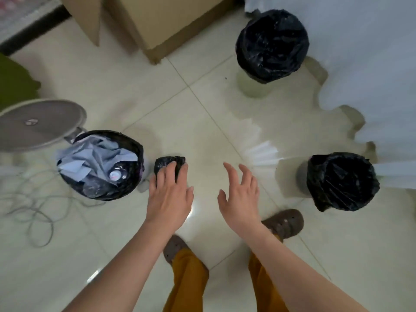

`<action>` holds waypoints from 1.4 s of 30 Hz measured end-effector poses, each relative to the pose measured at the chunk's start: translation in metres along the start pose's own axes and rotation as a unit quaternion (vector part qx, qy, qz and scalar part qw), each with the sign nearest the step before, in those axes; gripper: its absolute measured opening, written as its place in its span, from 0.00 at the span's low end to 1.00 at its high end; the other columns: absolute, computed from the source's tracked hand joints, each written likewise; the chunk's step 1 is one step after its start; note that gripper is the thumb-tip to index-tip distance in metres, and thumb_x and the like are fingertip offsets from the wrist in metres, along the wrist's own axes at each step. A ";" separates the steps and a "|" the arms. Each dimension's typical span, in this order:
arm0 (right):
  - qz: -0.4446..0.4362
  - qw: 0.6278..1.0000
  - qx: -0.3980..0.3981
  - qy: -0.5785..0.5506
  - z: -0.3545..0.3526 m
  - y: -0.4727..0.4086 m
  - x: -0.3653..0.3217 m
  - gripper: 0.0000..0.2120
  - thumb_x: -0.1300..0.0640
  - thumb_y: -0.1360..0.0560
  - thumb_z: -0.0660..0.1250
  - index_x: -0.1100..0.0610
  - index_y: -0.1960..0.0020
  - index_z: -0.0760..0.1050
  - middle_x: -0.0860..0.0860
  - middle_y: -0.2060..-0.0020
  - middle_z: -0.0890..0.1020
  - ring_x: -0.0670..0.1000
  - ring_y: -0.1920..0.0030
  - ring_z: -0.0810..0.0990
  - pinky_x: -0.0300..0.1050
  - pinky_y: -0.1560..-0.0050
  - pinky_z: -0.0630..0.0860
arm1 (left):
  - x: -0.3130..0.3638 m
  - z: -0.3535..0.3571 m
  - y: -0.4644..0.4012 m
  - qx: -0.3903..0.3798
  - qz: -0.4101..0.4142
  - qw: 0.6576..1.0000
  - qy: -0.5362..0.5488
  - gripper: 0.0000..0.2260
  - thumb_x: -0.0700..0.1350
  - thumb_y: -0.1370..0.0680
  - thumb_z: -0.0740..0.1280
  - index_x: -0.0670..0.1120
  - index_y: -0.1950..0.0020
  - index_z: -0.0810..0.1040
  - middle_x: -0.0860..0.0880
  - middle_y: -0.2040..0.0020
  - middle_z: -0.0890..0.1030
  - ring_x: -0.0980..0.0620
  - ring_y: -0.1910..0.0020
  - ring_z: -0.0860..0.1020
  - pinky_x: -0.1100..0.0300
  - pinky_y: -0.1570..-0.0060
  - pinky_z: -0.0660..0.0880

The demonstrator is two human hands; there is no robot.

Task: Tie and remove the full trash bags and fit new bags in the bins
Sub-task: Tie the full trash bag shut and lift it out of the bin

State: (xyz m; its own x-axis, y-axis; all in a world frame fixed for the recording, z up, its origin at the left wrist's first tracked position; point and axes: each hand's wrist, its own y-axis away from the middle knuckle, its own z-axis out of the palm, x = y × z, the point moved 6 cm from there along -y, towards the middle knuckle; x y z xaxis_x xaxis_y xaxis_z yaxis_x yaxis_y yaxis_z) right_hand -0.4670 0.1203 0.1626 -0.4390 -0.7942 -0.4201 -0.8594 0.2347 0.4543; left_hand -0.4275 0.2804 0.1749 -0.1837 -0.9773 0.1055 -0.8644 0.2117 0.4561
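Two bins lined with empty black bags [272, 45] [342, 181] are standing on the tiled floor [202, 109]; the full bin [101, 164] is sitting left. The left hand [170, 192] is gripping a roll of black bags [169, 164]; the right hand [242, 194] is hovering, fingers spread.

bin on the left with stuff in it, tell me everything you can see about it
The left bin stands upright on the tiled floor, beside a fan base and above loose cables. A black plastic bag lines it, folded over the rim. It is full: crumpled pale blue-grey paper, and a round shiny lid or bottle top. Neither hand touches it.
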 end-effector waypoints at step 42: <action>-0.132 0.978 -0.152 0.063 0.231 -0.163 -0.194 0.24 0.59 0.20 0.53 0.47 0.24 0.60 0.52 0.27 0.64 0.56 0.28 0.60 0.57 0.30 0.62 | -0.286 0.091 -0.114 -0.007 -0.026 0.999 0.039 0.25 0.61 0.20 0.36 0.61 0.24 0.36 0.58 0.21 0.38 0.43 0.22 0.39 0.36 0.28 0.39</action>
State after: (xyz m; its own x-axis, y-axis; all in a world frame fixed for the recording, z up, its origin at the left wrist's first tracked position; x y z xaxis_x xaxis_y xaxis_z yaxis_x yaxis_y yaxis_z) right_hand -0.3023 0.3662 -0.0113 -0.1606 -0.8717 -0.4630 -0.8123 -0.1497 0.5637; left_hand -0.3188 0.5354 0.0117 -0.1017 -0.9835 0.1497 -0.8649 0.1618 0.4752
